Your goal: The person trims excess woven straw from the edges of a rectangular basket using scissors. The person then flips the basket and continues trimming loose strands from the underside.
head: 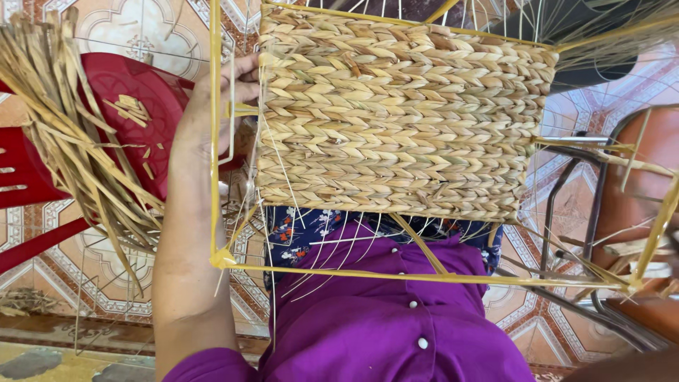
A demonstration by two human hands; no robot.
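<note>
A basket side of woven straw-coloured braid (pixel 396 113) fills a yellow wire frame (pixel 214 177) held over my lap. My left hand (pixel 237 81) reaches up behind the frame's left bar, fingers curled on the left edge of the weave near a short yellow crossbar. Thin loose strands hang from the lower edge of the weave over my purple shirt. Only a bit of my right forearm (pixel 622 368) shows at the bottom right; the right hand itself is out of view.
A bundle of dry flat straw (pixel 71 134) lies across a red plastic chair (pixel 134 106) on the left. A metal chair frame with a brown seat (pixel 636 184) stands on the right. Patterned floor tiles (pixel 141 28) lie beneath.
</note>
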